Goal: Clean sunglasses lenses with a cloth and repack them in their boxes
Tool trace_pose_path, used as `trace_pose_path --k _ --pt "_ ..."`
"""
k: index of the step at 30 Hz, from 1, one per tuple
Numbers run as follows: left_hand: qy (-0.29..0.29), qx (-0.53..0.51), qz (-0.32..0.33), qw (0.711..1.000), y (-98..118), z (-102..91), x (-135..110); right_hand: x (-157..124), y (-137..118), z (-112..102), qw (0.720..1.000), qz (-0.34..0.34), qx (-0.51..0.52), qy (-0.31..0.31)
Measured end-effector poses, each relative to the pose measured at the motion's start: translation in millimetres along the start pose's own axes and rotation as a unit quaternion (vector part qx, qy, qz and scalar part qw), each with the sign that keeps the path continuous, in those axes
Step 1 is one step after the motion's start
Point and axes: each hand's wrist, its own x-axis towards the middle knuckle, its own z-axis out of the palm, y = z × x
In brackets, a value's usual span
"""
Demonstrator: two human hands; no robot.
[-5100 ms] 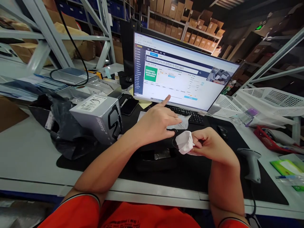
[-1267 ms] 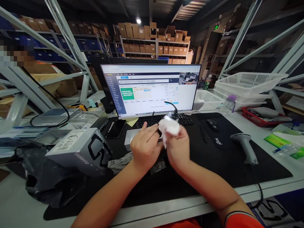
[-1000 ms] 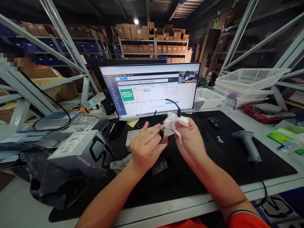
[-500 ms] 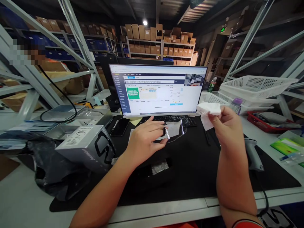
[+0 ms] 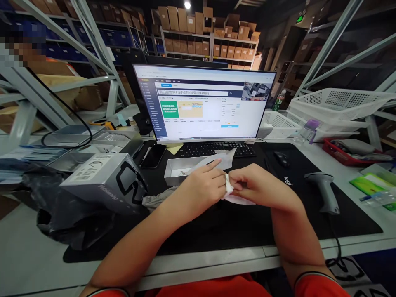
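Note:
My right hand (image 5: 258, 183) is closed, with a white tissue (image 5: 229, 186) pinched in its fingers. Part of the tissue hangs flat beneath that hand. Touching it from the left, my left hand (image 5: 201, 185) has curled fingers and an extended index finger; what it grips, if anything, is hidden. Just behind the left hand is an open light-grey box (image 5: 176, 173), with a translucent sheet (image 5: 227, 159) near it. A crumpled grey wrapper (image 5: 157, 199) lies beside the left wrist.
A monitor (image 5: 204, 105) and keyboard (image 5: 213, 149) stand beyond my hands. At left are a printed grey box (image 5: 105, 181), black plastic bag (image 5: 71, 214) and phone (image 5: 154, 156). At right are a mouse (image 5: 281, 159), barcode scanner (image 5: 323, 189), white baskets (image 5: 337, 109) and red tray (image 5: 337, 150).
My right hand has come down and left with the white tissue to meet my left hand. The left hand has moved slightly right, and the camera view has tilted down.

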Motion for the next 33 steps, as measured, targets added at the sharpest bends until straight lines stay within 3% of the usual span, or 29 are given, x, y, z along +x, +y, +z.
trace_pose_path --k 4,12,15,20,22,25,27,29,33 --pt "0.016 0.026 -0.008 0.999 -6.4 -3.5 -1.2 7.1 -3.7 8.7 0.997 0.022 0.031 0.071" --pt "0.067 -0.055 -0.02 0.996 -5.6 -29.0 -5.2 -16.3 25.6 -31.8 0.969 -0.035 0.231 -0.076" --pt "0.075 -0.061 -0.03 0.995 -0.6 -23.9 -2.9 -16.3 16.8 -26.9 0.975 -0.018 0.214 -0.057" --pt "0.046 -0.023 0.003 0.999 4.6 -11.8 2.3 -6.0 -9.1 -5.6 0.997 0.002 0.061 0.041" --pt "0.053 -0.024 0.004 0.998 3.4 -13.2 2.0 -6.0 -5.5 -8.0 0.996 -0.009 0.091 0.014" --pt "0.082 -0.034 -0.012 0.996 -0.8 -18.6 -0.7 -9.7 14.1 -20.6 0.974 -0.026 0.224 -0.03" --pt "0.102 -0.038 -0.04 0.993 -3.8 -20.2 -2.7 -10.5 29.5 -28.2 0.95 0.006 0.311 0.028" --pt "0.116 -0.049 -0.075 0.989 -6.0 -19.0 -4.1 -8.5 43.4 -33.1 0.917 0.044 0.366 0.155" --pt "0.158 -0.065 -0.15 0.974 -7.8 -13.8 -5.0 -4.6 68.3 -40.9 0.845 0.108 0.33 0.406"
